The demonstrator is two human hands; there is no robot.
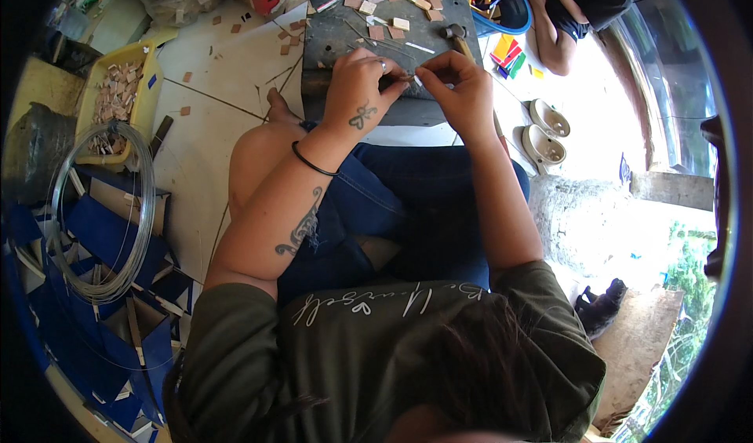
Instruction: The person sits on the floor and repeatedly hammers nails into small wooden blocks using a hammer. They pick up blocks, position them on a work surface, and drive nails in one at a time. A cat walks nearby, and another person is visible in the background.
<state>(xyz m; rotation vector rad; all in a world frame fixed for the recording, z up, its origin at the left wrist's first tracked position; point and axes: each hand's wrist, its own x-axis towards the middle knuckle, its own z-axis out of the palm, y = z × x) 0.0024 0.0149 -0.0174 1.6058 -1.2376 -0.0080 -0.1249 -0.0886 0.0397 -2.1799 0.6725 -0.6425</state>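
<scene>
My left hand (362, 82), with a ring on one finger, is closed in a pinch over the near part of a dark, worn work block (336, 44). Close beside it, the fingertips of my right hand (461, 90) are pinched too, almost meeting the left ones. A tiny whitish piece (417, 80) shows at the right fingertips; its kind is too small to tell. What the left fingers grip is hidden. Beyond my hands, thin metal wires lie on the block, with several small wooden tiles (367, 7) scattered farther back. A hammer (455, 33) rests at the block's right edge.
A yellow basket (149, 102) of wooden pieces stands left, with a wire coil (61, 215) over blue boxes (98, 227). To the right are a blue tub (514, 27), coloured pieces (508, 54), clogs (543, 145), a seated person's leg (553, 47) and a dark animal (602, 308).
</scene>
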